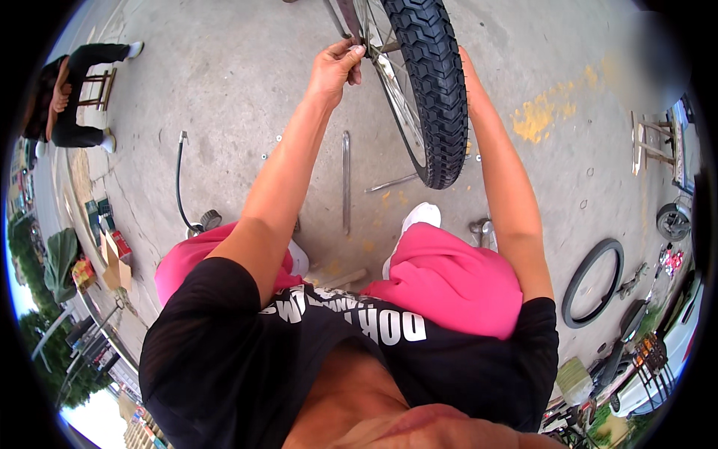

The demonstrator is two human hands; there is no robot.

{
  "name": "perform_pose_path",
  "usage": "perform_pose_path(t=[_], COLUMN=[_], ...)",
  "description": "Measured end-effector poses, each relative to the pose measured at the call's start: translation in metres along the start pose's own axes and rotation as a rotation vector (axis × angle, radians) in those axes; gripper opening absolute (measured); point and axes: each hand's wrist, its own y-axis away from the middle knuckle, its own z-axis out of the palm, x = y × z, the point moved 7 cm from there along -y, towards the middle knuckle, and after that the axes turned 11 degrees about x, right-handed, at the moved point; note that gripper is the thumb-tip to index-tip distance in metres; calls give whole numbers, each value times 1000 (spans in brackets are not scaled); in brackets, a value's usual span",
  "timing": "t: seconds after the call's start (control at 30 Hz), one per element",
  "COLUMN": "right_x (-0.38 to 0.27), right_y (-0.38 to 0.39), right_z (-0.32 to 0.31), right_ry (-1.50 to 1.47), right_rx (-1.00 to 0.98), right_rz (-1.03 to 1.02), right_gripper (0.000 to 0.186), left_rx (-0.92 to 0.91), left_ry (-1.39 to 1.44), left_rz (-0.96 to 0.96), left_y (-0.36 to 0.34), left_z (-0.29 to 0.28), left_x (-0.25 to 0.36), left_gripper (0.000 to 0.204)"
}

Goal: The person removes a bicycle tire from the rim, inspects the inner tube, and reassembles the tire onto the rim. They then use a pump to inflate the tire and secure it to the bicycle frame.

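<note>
A bicycle wheel with a black knobbly tyre (428,82) stands upright in front of me, its spokes and rim showing on the left side. My left hand (342,69) is at the wheel's hub, beside the frame end (350,19). Its thumb and fingers are pinched together at the axle end; the small part between them is hidden. On the other side of the tyre, my right hand (465,66) reaches up close to the wheel. The tyre covers its fingers, so its grip does not show.
Below the wheel lie a long metal bar (346,183) and a shorter metal rod (393,182). A black hose (179,179) rises at my left knee. A loose tyre (567,295) lies at right, near parked vehicles. Another person (63,97) sits at far left.
</note>
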Motion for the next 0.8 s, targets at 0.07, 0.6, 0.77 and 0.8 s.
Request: perform_pose_path(t=[0.07, 0.6, 0.77, 0.8], right_x=[-7, 39, 43, 47], right_y=[2, -12, -12, -9], right_z=[-3, 11, 17, 16], right_ry=[-11, -438, -480, -479], right_rx=[-49, 120, 190, 202], right_rz=[85, 294, 287, 290], right_gripper=[37, 23, 19, 18], left_rx=[6, 9, -104, -82], left_ry=[-25, 123, -82, -68], left_rz=[16, 118, 218, 163], left_y=[3, -3, -22, -18], left_z=[4, -1, -31, -25], left_x=[0, -4, -27, -25], left_gripper=[39, 28, 27, 21])
